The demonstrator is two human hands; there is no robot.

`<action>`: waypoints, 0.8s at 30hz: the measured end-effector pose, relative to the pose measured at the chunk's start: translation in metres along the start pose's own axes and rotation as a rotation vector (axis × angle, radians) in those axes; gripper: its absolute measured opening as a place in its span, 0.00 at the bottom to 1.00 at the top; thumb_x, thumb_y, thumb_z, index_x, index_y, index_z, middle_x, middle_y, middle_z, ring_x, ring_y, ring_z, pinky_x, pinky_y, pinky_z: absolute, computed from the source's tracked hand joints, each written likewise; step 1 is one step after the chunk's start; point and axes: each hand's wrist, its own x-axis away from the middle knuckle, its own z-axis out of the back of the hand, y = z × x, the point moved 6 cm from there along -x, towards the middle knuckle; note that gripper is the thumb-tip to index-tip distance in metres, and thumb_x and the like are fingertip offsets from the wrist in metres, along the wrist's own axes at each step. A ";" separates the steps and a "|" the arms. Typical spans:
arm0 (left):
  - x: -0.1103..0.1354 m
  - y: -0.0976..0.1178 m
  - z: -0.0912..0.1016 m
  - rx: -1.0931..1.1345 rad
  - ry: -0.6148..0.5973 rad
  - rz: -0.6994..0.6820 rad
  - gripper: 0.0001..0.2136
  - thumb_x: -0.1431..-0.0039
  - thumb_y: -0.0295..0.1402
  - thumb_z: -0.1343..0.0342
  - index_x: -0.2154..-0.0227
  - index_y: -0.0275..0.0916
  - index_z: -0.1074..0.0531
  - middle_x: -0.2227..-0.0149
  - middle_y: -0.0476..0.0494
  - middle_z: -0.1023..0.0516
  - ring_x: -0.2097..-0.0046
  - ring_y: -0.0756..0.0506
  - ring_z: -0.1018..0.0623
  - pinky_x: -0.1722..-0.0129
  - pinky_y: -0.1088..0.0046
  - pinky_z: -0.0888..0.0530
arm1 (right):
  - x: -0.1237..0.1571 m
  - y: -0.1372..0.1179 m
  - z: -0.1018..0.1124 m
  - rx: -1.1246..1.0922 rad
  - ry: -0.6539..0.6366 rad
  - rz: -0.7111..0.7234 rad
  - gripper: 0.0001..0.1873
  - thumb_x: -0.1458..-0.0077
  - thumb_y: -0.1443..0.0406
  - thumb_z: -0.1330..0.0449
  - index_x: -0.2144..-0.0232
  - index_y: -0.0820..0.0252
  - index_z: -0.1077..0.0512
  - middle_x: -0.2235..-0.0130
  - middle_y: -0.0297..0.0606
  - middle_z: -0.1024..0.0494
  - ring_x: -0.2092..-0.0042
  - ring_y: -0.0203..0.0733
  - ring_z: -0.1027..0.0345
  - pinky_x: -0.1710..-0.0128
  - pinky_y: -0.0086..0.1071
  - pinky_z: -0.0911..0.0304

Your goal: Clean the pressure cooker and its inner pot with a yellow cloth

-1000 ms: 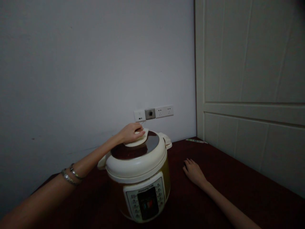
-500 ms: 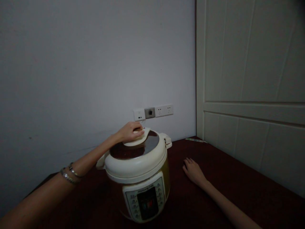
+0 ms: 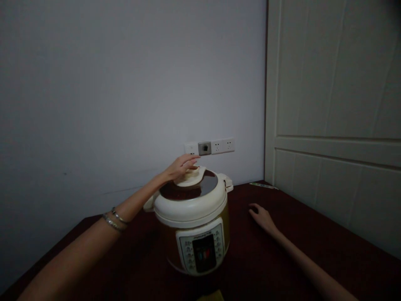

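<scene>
A white and brown electric pressure cooker (image 3: 191,217) stands on the dark red table, its lid on and its control panel (image 3: 202,248) facing me. Over the lid's cream handle (image 3: 191,177) is my left hand (image 3: 181,166), fingers stretched out above it and not wrapped round it; whether the palm still touches the handle I cannot tell. Two silver bangles circle that wrist. Right of the cooker, my right hand (image 3: 261,216) rests on the tabletop, fingers loosely curved and holding nothing.
Behind the cooker is a grey wall with a row of sockets (image 3: 222,145) and a dark switch (image 3: 204,148). A white panelled door (image 3: 332,104) borders the right side. A thin patterned strip (image 3: 263,185) lies at the back corner. Something yellowish (image 3: 211,296) shows at the bottom edge.
My left hand has loosened from the lid handle, its fingers now straightened above it. My right hand's fingers have curled slightly. The whole view has shifted, with the cooker now further right.
</scene>
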 end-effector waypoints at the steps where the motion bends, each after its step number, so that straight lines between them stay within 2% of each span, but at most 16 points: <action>1: 0.001 -0.004 0.010 0.048 0.079 0.039 0.19 0.40 0.40 0.56 0.53 0.36 0.28 0.56 0.37 0.24 0.53 0.44 0.27 0.52 0.65 0.33 | -0.005 -0.005 0.009 -0.018 0.018 -0.002 0.22 0.46 0.64 0.53 0.54 0.68 0.28 0.55 0.48 0.23 0.54 0.46 0.28 0.52 0.35 0.37; 4: 0.020 -0.027 0.049 0.103 0.376 0.193 0.18 0.47 0.41 0.49 0.59 0.35 0.26 0.57 0.37 0.23 0.55 0.44 0.26 0.56 0.67 0.30 | -0.022 -0.045 0.051 -0.110 0.116 0.064 0.23 0.45 0.62 0.55 0.53 0.65 0.29 0.54 0.45 0.23 0.55 0.44 0.29 0.53 0.35 0.37; 7: 0.070 -0.060 0.078 0.174 0.687 0.438 0.17 0.52 0.40 0.50 0.65 0.34 0.25 0.61 0.39 0.22 0.62 0.45 0.25 0.68 0.72 0.29 | -0.031 -0.128 0.109 -0.372 0.254 0.313 0.19 0.46 0.61 0.52 0.58 0.65 0.28 0.58 0.46 0.22 0.60 0.44 0.27 0.57 0.36 0.35; 9: 0.111 -0.080 0.081 0.199 0.810 0.615 0.16 0.54 0.39 0.51 0.67 0.34 0.26 0.63 0.39 0.23 0.66 0.46 0.25 0.74 0.74 0.30 | -0.031 -0.195 0.141 -0.397 0.264 0.475 0.18 0.45 0.61 0.52 0.58 0.65 0.29 0.58 0.44 0.22 0.63 0.42 0.27 0.61 0.35 0.34; 11: 0.148 -0.095 0.071 0.195 0.840 0.770 0.16 0.56 0.39 0.52 0.69 0.34 0.27 0.65 0.39 0.23 0.69 0.46 0.26 0.77 0.75 0.32 | -0.025 -0.260 0.161 -0.283 0.241 0.611 0.18 0.44 0.62 0.52 0.58 0.66 0.28 0.59 0.44 0.22 0.63 0.41 0.28 0.61 0.34 0.35; 13: 0.175 -0.105 0.055 0.123 0.781 0.889 0.14 0.56 0.38 0.51 0.71 0.36 0.27 0.68 0.40 0.23 0.71 0.45 0.26 0.77 0.74 0.33 | -0.017 -0.315 0.160 -0.036 0.130 0.733 0.18 0.43 0.61 0.51 0.58 0.64 0.27 0.59 0.43 0.22 0.60 0.43 0.29 0.59 0.36 0.37; 16: 0.196 -0.109 0.037 -0.029 0.701 0.928 0.09 0.57 0.37 0.49 0.76 0.39 0.27 0.71 0.40 0.23 0.68 0.42 0.25 0.71 0.71 0.32 | -0.007 -0.364 0.139 0.321 0.011 0.796 0.24 0.41 0.53 0.54 0.52 0.59 0.28 0.56 0.46 0.23 0.56 0.50 0.30 0.58 0.41 0.38; 20: 0.205 -0.107 0.022 -0.014 0.684 0.942 0.09 0.56 0.37 0.51 0.81 0.41 0.28 0.76 0.43 0.24 0.67 0.41 0.25 0.69 0.71 0.34 | -0.006 -0.380 0.105 0.555 -0.091 0.776 0.33 0.41 0.44 0.60 0.52 0.57 0.29 0.56 0.49 0.23 0.55 0.54 0.29 0.60 0.42 0.38; 24: 0.205 -0.106 0.014 0.080 0.664 0.935 0.11 0.57 0.39 0.52 0.83 0.40 0.30 0.80 0.46 0.28 0.71 0.43 0.28 0.72 0.71 0.35 | -0.008 -0.380 0.089 0.603 -0.105 0.814 0.31 0.43 0.45 0.57 0.53 0.59 0.29 0.58 0.50 0.22 0.58 0.52 0.28 0.63 0.40 0.37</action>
